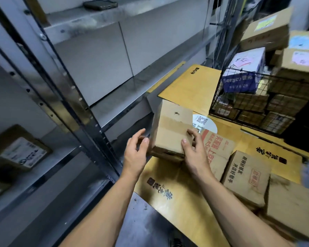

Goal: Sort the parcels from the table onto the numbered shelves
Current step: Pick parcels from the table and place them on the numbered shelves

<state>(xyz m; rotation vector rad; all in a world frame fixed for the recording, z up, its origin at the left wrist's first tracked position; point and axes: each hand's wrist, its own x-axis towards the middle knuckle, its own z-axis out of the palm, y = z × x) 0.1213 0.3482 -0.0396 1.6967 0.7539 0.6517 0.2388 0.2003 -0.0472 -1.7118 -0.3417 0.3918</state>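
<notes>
A taped brown cardboard parcel [171, 129] stands at the left edge of the yellow wooden table [175, 198], close to the grey metal shelves [103, 56]. My right hand [194, 154] grips the parcel's near right corner, thumb on its facing side and fingers curled round the right edge. Just off the parcel's left side is my left hand [136, 152], its fingers loosely spread and the thumb nearly at the cardboard; contact cannot be told. The shelf bays beside the parcel hold nothing.
Three more cardboard parcels [246, 177] lie on the table to the right of my hands. A black wire basket [219, 97] full of parcels stands behind them, with stacked boxes [268, 31] beyond. A labelled parcel [21, 152] sits on a lower left shelf. A phone [100, 4] lies on the top shelf.
</notes>
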